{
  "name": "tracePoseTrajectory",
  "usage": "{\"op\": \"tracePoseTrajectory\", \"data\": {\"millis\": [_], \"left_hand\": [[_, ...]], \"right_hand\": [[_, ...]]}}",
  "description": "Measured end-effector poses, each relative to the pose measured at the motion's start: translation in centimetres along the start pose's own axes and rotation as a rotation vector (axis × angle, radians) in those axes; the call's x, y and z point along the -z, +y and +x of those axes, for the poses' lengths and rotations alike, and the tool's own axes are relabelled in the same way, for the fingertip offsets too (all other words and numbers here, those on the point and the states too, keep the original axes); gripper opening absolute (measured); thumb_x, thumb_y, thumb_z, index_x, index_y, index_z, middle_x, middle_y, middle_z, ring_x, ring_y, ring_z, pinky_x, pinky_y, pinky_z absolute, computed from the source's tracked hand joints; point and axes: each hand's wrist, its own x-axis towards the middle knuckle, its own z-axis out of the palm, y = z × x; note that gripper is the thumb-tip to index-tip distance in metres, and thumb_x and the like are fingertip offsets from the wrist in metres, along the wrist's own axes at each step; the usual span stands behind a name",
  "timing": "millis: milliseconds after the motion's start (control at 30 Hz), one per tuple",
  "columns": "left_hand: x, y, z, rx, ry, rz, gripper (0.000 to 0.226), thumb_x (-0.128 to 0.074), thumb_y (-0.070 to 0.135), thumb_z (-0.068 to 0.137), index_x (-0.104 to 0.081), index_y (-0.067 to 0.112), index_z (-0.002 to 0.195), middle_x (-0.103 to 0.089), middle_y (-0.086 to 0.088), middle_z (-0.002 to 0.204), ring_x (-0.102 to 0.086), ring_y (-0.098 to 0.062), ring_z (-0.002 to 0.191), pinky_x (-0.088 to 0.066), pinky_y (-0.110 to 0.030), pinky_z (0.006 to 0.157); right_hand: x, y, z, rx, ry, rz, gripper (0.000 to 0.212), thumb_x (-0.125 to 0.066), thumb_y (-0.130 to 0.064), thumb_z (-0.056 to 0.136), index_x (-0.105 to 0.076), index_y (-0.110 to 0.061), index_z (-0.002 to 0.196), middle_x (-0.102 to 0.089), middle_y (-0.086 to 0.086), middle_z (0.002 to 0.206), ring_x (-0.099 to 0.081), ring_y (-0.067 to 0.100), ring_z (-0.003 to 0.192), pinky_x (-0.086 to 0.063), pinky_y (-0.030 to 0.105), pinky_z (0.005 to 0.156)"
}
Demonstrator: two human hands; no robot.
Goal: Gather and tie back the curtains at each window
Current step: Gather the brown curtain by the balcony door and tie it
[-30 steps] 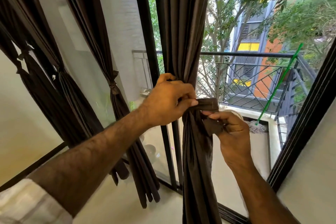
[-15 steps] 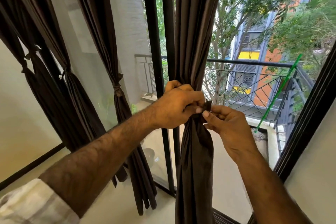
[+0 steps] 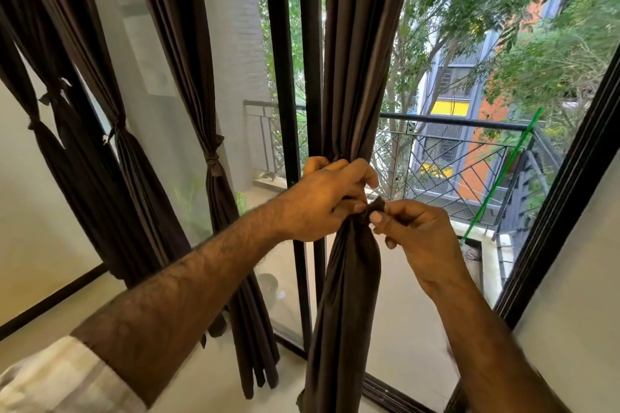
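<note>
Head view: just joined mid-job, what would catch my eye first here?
Dead centre, the left hand and right hand meet at the waist of a gathered dark brown curtain, both pinching the tie-back strip between them. To the left hang other brown curtains already cinched, the nearest knotted at mid-height. Through the glass on the right, a bright green pole leans against the black balcony railing.
</note>
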Motion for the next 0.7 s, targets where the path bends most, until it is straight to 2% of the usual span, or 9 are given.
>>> {"op": "tracePoseTrajectory", "data": {"millis": [100,167,233,300,367,467,533,600,700], "left_hand": [[-0.1,0.1,-0.1,-0.007,0.018,-0.034,0.043,-0.065,0.012,0.096,-0.048,0.028,0.132,-0.068,0.015,0.098,-0.059,-0.008,0.114,-0.025,-0.047,0.114],[-0.4,0.2,-0.5,-0.022,0.047,-0.048,0.048,-0.072,0.02,0.094,-0.046,0.027,0.133,-0.07,0.014,0.1,-0.061,-0.007,0.11,-0.025,-0.048,0.115],[-1.0,0.4,-1.0,-0.043,0.117,-0.015,0.055,-0.079,0.023,0.089,-0.044,0.03,0.131,-0.068,0.01,0.107,-0.062,-0.008,0.107,-0.028,-0.048,0.115],[-1.7,0.2,-1.4,-0.093,0.228,0.115,0.053,-0.08,0.025,0.087,-0.051,0.03,0.131,-0.066,0.006,0.11,-0.059,-0.011,0.109,-0.032,-0.045,0.113],[-2.4,-0.3,-1.8,-0.177,0.296,0.294,0.043,-0.075,0.027,0.091,-0.064,0.025,0.133,-0.069,0.004,0.11,-0.058,-0.016,0.112,-0.034,-0.044,0.109],[-3.4,-1.4,-2.1,-0.269,0.366,0.447,0.027,-0.07,0.024,0.097,-0.077,0.02,0.123,-0.072,0.0,0.106,-0.062,-0.023,0.111,-0.039,-0.047,0.106],[-3.6,-1.7,-2.5,-0.278,0.4,0.465,0.022,-0.069,0.022,0.098,-0.079,0.016,0.117,-0.073,-0.003,0.106,-0.063,-0.025,0.111,-0.041,-0.049,0.106],[-3.6,-1.7,-2.9,-0.254,0.411,0.482,0.023,-0.067,0.023,0.098,-0.079,0.014,0.115,-0.071,-0.005,0.109,-0.063,-0.027,0.114,-0.041,-0.051,0.105],[-3.3,-1.4,-3.4,-0.204,0.391,0.521,0.024,-0.065,0.028,0.097,-0.078,0.015,0.113,-0.067,-0.009,0.119,-0.058,-0.031,0.123,-0.04,-0.058,0.107]], "right_hand": [[-0.3,-0.1,0.1,-0.022,0.017,0.047,0.006,-0.081,-0.011,0.086,-0.076,-0.01,0.09,-0.073,0.02,0.076,-0.063,0.022,0.059,-0.054,0.028,0.05],[-0.6,-0.3,0.2,-0.136,0.066,0.18,0.014,-0.081,-0.006,0.086,-0.068,-0.006,0.09,-0.068,0.022,0.074,-0.058,0.022,0.057,-0.052,0.029,0.048],[-0.9,-0.7,0.2,-0.254,0.106,0.292,0.02,-0.083,-0.005,0.084,-0.064,-0.008,0.085,-0.064,0.015,0.07,-0.056,0.02,0.055,-0.052,0.027,0.048],[-1.1,-0.8,0.3,-0.291,0.119,0.287,0.02,-0.084,-0.005,0.084,-0.065,-0.008,0.079,-0.063,0.01,0.065,-0.057,0.018,0.054,-0.052,0.026,0.049],[-1.2,-0.9,0.2,-0.295,0.12,0.293,0.017,-0.084,-0.004,0.083,-0.067,-0.006,0.08,-0.064,0.008,0.064,-0.057,0.017,0.055,-0.053,0.025,0.05],[-1.3,-1.0,-0.2,-0.274,0.074,0.296,0.019,-0.085,-0.008,0.077,-0.07,0.0,0.087,-0.066,0.009,0.069,-0.062,0.016,0.06,-0.056,0.025,0.055],[-1.1,-1.2,-0.6,-0.269,0.037,0.342,0.023,-0.083,-0.009,0.073,-0.073,0.001,0.091,-0.07,0.01,0.074,-0.068,0.019,0.066,-0.061,0.026,0.06],[-0.8,-1.2,-0.9,-0.263,0.003,0.388,0.016,-0.077,-0.002,0.079,-0.074,0.001,0.095,-0.073,0.01,0.076,-0.071,0.02,0.067,-0.064,0.028,0.064],[-0.4,-1.1,-0.7,-0.193,-0.026,0.253,0.014,-0.073,0.005,0.088,-0.076,-0.005,0.097,-0.076,0.008,0.078,-0.073,0.018,0.068,-0.064,0.027,0.063]]}}
